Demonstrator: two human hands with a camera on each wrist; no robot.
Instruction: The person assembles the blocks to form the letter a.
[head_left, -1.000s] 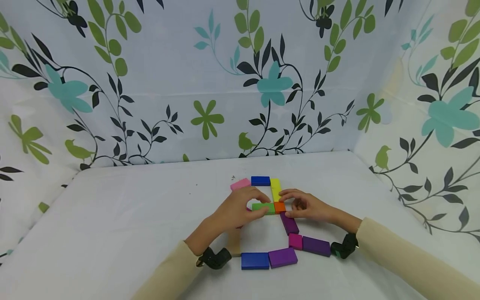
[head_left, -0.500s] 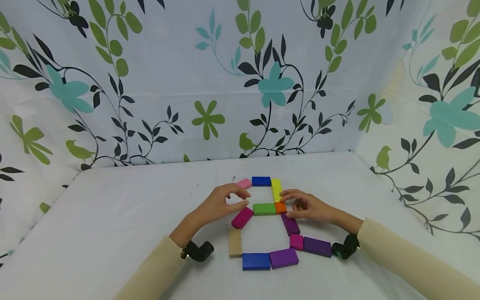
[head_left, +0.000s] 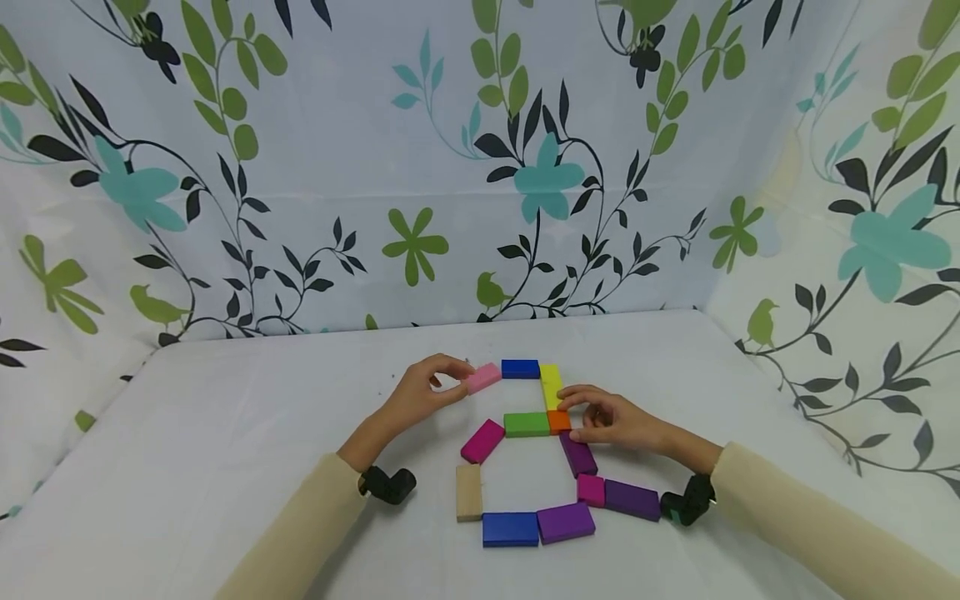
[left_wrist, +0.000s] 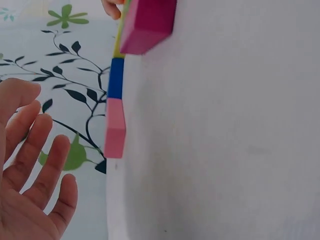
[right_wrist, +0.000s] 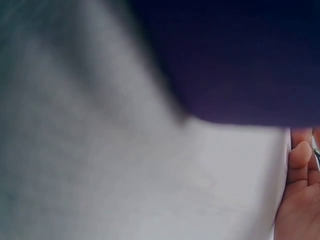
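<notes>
My left hand is beside the left end of a pink block, index finger and thumb apart. In the left wrist view the fingers curve loosely, clear of the pink block. My right hand holds a small orange block, index fingertip at the yellow block and thumb near a purple block. A green block adjoins the orange one. In the right wrist view part of this hand shows at the edge; its grip is hidden.
A blue block stands at the back of the outline. Magenta, wooden, blue and violet blocks continue it forward. A small magenta block and a purple one extend right on the white table.
My left hand has left the green block, moving left and back to the pink block. My right hand has stayed at the orange block. The head view has tilted slightly.
</notes>
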